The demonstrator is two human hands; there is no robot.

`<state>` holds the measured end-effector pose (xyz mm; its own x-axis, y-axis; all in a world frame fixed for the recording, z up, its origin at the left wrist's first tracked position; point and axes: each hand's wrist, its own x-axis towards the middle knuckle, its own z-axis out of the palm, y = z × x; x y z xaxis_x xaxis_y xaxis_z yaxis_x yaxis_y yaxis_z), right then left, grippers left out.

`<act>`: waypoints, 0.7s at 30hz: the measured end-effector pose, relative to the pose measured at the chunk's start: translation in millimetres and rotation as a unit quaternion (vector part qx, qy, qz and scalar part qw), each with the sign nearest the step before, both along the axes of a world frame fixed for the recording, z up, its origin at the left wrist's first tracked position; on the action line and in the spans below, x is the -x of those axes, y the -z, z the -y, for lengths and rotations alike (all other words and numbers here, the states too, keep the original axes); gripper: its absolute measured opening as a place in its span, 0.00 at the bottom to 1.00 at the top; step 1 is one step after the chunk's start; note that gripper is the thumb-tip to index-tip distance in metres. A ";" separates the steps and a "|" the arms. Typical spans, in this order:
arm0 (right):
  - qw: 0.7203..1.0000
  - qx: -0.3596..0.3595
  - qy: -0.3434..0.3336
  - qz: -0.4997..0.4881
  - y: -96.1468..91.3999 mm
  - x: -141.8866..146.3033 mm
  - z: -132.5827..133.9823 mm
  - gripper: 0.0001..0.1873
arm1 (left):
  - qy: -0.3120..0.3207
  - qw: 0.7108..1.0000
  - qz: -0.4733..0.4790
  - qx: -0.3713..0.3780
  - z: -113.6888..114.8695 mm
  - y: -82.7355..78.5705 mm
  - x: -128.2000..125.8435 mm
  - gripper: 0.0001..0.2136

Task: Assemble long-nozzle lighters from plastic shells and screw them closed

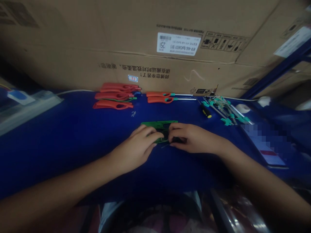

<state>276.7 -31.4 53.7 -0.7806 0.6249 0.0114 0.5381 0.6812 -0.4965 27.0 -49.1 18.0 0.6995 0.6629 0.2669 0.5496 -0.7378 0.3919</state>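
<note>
Green casing, long and narrow

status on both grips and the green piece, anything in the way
Left grip on green piece, right grip at its right end. Piece partly covered. No obstruction visible; screwdriver lies apart, farther back.

A brown cardboard sheet with upside-down Chinese lettering and a white printed label backs a blue tabletop; a smartphone lies right.
</note>
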 end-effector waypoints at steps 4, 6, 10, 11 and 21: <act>1.000 -0.012 0.008 0.005 2.1 -0.6 0.3 0.05 | 0.006 1.000 -0.008 -0.013 0.9 -0.8 0.4 0.13; 0.999 -0.028 0.022 -0.005 5.3 0.1 -0.8 0.10 | 0.006 1.000 -0.012 -0.022 1.6 -0.4 1.1 0.14; 0.998 -0.053 0.033 -0.008 10.5 1.6 -2.8 0.05 | 0.002 0.999 -0.021 -0.030 3.0 -0.4 1.5 0.15; 0.998 -0.056 0.028 -0.008 10.8 1.7 -3.0 0.01 | 0.002 0.999 -0.023 -0.031 3.2 -0.6 1.4 0.15; 0.999 -0.047 0.003 -0.027 10.0 1.1 -3.4 0.07 | 0.000 0.998 -0.036 -0.045 4.5 -4.2 -0.1 0.14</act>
<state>275.6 -28.0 43.8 -0.7738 0.6235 0.1119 0.5165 0.7234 -0.4582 27.0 -53.6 22.2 0.7188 0.6385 0.2752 0.5738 -0.7683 0.2837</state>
